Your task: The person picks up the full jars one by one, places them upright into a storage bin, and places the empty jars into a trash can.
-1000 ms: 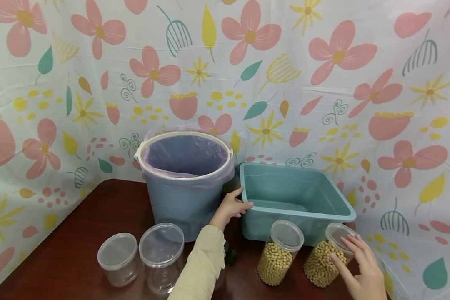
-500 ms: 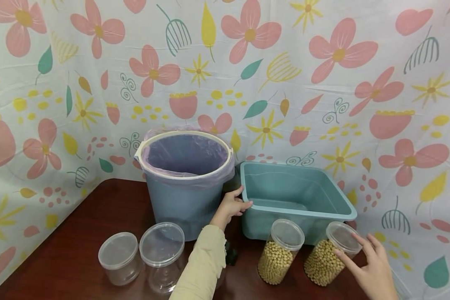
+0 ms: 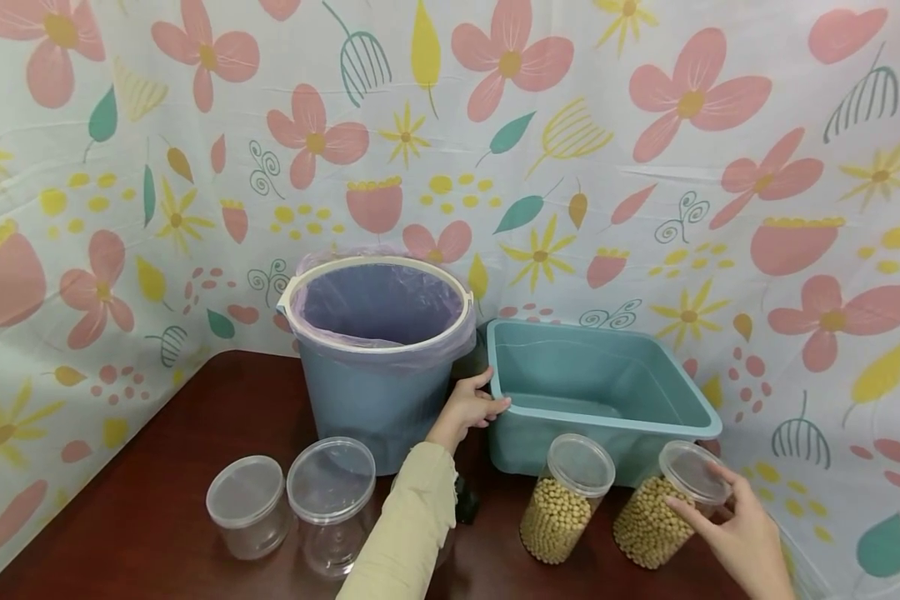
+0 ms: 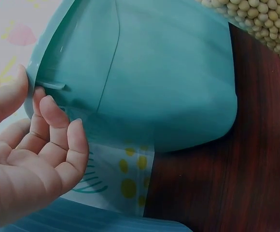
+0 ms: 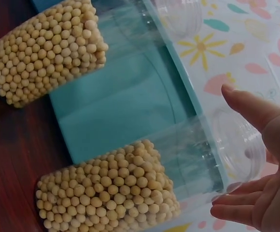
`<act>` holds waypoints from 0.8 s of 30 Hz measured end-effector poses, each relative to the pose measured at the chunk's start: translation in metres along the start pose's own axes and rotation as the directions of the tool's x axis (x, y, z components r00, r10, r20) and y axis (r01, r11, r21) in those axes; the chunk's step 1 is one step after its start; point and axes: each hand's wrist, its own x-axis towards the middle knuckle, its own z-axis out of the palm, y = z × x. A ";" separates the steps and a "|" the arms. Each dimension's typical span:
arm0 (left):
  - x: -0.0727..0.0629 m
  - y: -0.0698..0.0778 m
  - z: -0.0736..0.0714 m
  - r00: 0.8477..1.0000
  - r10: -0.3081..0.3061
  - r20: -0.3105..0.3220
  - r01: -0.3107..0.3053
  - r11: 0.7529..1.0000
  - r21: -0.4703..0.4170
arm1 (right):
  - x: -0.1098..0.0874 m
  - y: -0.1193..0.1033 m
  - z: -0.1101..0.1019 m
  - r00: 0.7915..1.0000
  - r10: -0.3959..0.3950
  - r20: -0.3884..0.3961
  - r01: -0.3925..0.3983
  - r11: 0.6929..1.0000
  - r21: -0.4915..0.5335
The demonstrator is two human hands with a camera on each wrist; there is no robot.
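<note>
In the head view my left hand (image 3: 467, 408) pinches the left rim of a teal plastic basin (image 3: 607, 425). In the left wrist view, its thumb lies over the rim and its fingers are curled beneath. My right hand (image 3: 744, 527) is spread beside the lidded clear jar of soybeans (image 3: 654, 521) on the right. In the right wrist view the thumb (image 5: 246, 104) stands off the lid (image 5: 239, 145), and fingertips (image 5: 222, 210) are at the jar's side near the lid; contact is unclear. A second soybean jar (image 3: 558, 517) stands to the left, before the basin.
A blue bucket (image 3: 375, 400) with a purple liner stands left of the basin. Two lidded clear jars without beans, a smaller one (image 3: 249, 508) and a larger one (image 3: 332, 508), stand in front. A small black object (image 3: 465, 500) lies by my left sleeve. Patterned cloth (image 3: 540, 167) hangs behind.
My right hand has shifted from above the right jar's lid to its right side, the fingers drawing back. My left hand keeps its hold on the rim. The head view has shifted slightly.
</note>
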 end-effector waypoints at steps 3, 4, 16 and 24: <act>0.001 -0.001 0.000 1.000 -0.007 0.001 0.007 1.000 0.007 | 0.003 -0.003 0.002 0.998 0.059 -0.022 -0.060 0.998 -0.036; 0.001 -0.001 0.000 1.000 -0.008 0.000 0.008 1.000 0.008 | 0.004 -0.004 0.003 0.997 0.072 -0.035 -0.074 0.996 -0.051; -0.001 0.001 0.001 1.000 -0.009 -0.002 0.009 1.000 0.019 | 0.002 -0.002 0.016 0.951 0.062 -0.302 -0.060 0.998 0.016; -0.001 0.002 -0.001 1.000 -0.017 -0.005 0.018 1.000 0.023 | 0.003 -0.007 0.011 0.883 0.044 -0.468 0.013 0.993 0.118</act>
